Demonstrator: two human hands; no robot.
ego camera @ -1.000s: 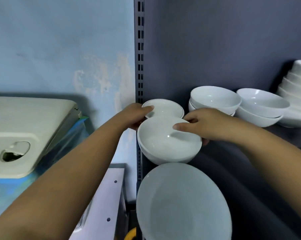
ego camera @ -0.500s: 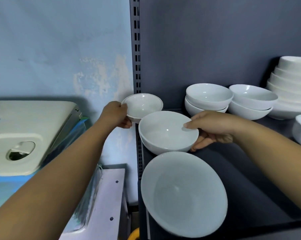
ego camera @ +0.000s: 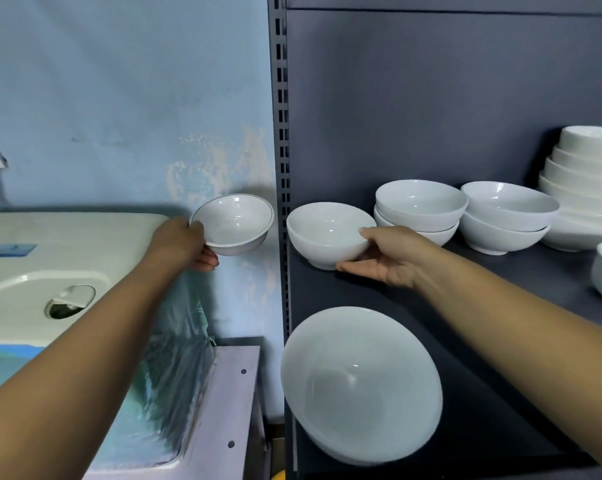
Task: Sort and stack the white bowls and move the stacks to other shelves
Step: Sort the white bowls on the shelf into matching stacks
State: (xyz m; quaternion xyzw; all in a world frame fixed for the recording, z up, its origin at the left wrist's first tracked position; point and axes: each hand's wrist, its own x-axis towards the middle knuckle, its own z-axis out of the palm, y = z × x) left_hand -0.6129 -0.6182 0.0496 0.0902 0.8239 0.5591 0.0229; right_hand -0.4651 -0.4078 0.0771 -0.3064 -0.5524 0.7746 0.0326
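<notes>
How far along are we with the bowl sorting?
Done: two two-bowl stacks and a tall stack stand on the shelf. In hand: the left hand holds a line-rimmed small bowl beside the shelf; the right hand grips a plain bowl on it. Left: the large front bowl sits unstacked; moving the stacks remains.

The left hand (ego camera: 185,242) holds a small rimmed bowl (ego camera: 233,224) off the shelf (ego camera: 500,341); the right hand (ego camera: 384,259) grips a white bowl (ego camera: 327,233) standing on it.
</notes>
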